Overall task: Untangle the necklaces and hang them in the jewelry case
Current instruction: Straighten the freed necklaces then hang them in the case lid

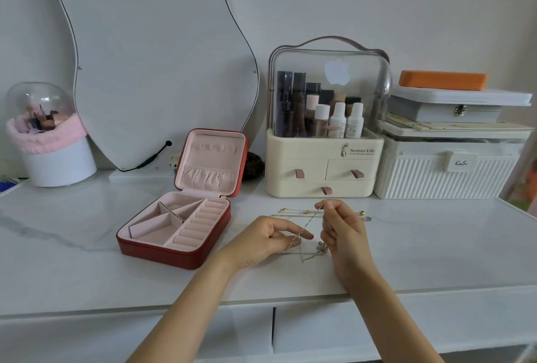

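- Head view: a red, rounded-square jewelry case (177, 235) lies open on the white marble-veined tabletop (87, 261); its pink velvety lining forms triangular trays and a row of ring rolls, all holding nothing
- The upright lid has a gathered pocket and a row of small hooks
- Right of it, thin silver and gold necklaces (308, 249) lie knotted together on the table, between the hands
- The left hand (270, 240) pinches a chain at the knot, it seems; the right hand (343, 229) pinches the same strand, lifted taut
- Behind, a cream cosmetics organizer (322, 171) with a clear dome holds bottles
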